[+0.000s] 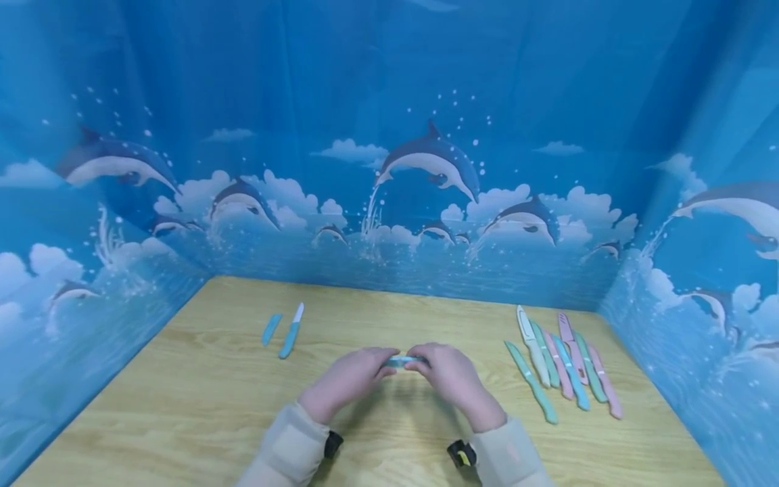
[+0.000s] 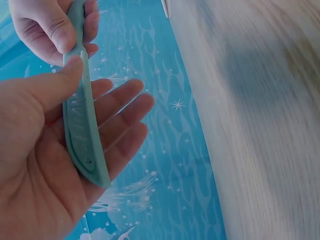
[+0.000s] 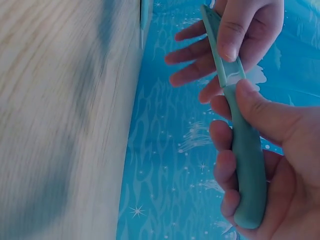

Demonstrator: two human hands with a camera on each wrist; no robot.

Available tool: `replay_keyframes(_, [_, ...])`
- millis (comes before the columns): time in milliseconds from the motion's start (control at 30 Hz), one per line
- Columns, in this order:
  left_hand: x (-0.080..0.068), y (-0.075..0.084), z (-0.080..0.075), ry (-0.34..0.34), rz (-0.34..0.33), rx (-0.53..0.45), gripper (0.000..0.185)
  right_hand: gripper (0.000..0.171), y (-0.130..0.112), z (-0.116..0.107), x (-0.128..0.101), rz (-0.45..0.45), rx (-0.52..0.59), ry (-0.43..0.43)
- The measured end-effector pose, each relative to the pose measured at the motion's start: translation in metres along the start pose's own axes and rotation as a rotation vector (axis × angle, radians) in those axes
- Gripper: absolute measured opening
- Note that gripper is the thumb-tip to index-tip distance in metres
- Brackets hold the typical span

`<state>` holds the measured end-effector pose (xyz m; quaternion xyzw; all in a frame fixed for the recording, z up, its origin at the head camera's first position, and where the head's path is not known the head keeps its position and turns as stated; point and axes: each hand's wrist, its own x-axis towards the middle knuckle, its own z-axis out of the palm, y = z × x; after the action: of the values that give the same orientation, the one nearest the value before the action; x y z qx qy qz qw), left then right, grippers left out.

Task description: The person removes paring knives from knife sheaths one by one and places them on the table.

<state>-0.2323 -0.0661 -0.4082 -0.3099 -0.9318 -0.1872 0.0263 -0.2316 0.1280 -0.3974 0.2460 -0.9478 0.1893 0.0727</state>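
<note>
Over the middle of the table, both hands hold a teal-green knife, its sheath over the blade. My left hand (image 1: 356,377) pinches the sheath (image 2: 89,135) with the thumb on top, the other fingers extended beneath it. The right hand (image 1: 449,375) wraps its fingers around the handle (image 3: 250,165), its thumb lying near the handle's front end. A narrow pale strip shows where sheath and handle meet in the right wrist view. Most of the blade is hidden inside the sheath.
On the left of the wooden table (image 1: 182,392) lie a bare-bladed blue knife (image 1: 291,340) and a separate blue sheath (image 1: 270,329). At the right lies a group of green, white, pink and blue knives, a green knife (image 1: 535,387) nearest. Dolphin-print curtains (image 1: 341,257) surround the table.
</note>
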Motion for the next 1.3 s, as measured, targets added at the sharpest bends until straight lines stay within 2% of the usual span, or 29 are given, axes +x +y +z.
replay_keyframes(200, [0.0019, 0.0019, 0.0012, -0.016, 0.028, 0.001, 0.029, 0.014, 0.0029, -0.0017, -0.0009, -0.020, -0.018, 0.010])
replay_keyframes(333, [0.0024, 0.0016, 0.0027, -0.031, -0.004, -0.043, 0.019, 0.015, 0.0033, -0.0029, -0.0007, -0.020, -0.017, -0.007])
replay_keyframes(633, [-0.0004, 0.0030, 0.0025, 0.007, -0.010, -0.052, 0.021, 0.021, 0.0032, -0.0065, -0.0008, 0.036, 0.086, -0.084])
replay_keyframes(900, [0.0002, 0.0040, -0.0021, -0.032, -0.029, -0.081, 0.021, 0.023, 0.0060, -0.0053, -0.0010, 0.035, 0.143, -0.114])
replay_keyframes(1300, [0.0005, 0.0001, -0.0002, -0.054, -0.001, -0.093, 0.018, 0.021, 0.0082, -0.0045, -0.0008, 0.019, 0.172, -0.149])
